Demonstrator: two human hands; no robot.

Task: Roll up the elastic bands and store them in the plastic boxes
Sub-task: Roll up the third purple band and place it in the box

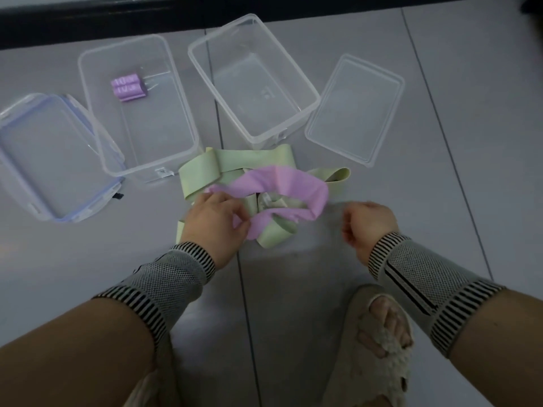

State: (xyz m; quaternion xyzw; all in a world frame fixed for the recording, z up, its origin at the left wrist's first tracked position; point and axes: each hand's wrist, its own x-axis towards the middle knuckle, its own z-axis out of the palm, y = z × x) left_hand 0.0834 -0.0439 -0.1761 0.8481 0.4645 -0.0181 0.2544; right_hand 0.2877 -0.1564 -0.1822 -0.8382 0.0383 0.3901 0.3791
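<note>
A pile of loose elastic bands lies on the grey floor: several pale green bands point(205, 171) with one pink band point(288, 183) looped on top. My left hand point(214, 218) pinches the near end of the pink band. To the right of the pile, my right hand point(367, 224) hovers with fingers loosely curled, holding nothing. Two clear plastic boxes stand open behind the pile. The left box point(176, 142) holds two rolled purple bands point(127, 87) at its far end. Nothing lies in the right box point(311, 98).
A clear lid with blue clips point(17, 154) lies at the left, partly under the left box. A plain clear lid point(355, 110) lies at the right. My slippered foot point(379, 342) is near the bottom. A dark ledge point(117, 19) runs along the far side.
</note>
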